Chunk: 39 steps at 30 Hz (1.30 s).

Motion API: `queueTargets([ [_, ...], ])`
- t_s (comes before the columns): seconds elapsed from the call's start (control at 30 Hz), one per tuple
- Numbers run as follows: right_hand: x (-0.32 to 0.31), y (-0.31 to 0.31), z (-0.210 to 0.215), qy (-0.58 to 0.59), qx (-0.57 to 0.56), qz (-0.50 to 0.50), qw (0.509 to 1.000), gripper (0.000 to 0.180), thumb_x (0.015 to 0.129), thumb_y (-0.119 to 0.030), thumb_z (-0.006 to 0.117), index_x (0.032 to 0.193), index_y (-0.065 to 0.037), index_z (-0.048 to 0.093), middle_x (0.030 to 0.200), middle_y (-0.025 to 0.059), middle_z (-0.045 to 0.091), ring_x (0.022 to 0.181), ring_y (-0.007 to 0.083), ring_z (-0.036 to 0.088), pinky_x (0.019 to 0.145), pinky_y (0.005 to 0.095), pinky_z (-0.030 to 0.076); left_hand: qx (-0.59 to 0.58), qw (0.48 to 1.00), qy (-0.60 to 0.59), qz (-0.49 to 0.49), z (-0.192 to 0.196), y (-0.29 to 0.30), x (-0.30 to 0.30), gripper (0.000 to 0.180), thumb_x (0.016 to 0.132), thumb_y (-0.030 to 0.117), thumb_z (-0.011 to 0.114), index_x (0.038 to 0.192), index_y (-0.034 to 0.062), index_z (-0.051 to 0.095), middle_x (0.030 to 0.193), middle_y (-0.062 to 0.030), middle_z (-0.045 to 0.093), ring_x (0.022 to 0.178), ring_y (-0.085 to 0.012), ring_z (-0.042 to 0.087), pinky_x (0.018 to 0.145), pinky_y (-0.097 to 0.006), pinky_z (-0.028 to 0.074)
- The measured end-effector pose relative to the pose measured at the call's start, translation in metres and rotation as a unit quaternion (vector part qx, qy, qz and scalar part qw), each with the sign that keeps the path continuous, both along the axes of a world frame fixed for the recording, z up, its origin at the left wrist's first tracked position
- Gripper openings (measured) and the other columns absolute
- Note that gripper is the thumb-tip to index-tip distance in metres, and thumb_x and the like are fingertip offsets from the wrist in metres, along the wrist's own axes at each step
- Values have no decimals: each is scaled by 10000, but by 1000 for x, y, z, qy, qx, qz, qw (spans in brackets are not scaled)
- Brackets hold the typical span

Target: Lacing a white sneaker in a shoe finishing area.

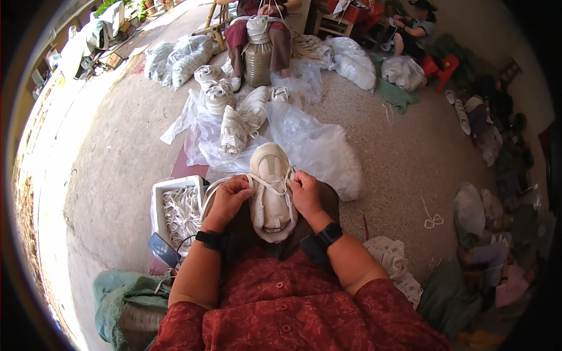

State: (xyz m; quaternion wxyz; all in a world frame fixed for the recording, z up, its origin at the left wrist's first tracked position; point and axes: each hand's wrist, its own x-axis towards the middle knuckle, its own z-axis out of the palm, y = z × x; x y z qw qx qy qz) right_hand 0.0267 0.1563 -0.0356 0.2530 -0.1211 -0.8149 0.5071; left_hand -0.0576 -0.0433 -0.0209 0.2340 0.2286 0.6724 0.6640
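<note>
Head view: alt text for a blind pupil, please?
A person's left hand and right hand handle a white shoelace on a cream mesh sneaker. A white rectangular box of white laces stands left; off-white sneakers rest ahead on clear plastic sheeting.

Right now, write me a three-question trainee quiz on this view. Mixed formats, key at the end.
1. Multiple choice: in the picture, the toe of the shoe between the left hand and the right hand points: (a) left, (b) down, (c) up.
2. True or false: the white box stands to the right of the shoe.
3. Open: what curves across the shoe?

Key:
1. c.
2. False; the white box, filled with laces, stands to its left.
3. A pale lace.
</note>
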Motion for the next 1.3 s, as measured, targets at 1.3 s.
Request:
queueTargets([
  [1.3,17,-13,16,48,214,-8,976,99,702,-24,551,797,-18,578,725,174,551,682,361,563,620,438,468,-151,976,32,151,0,33,13,143,745,148,685,760,25,614,655,-134,615,551,-254,588,553,-343,476],
])
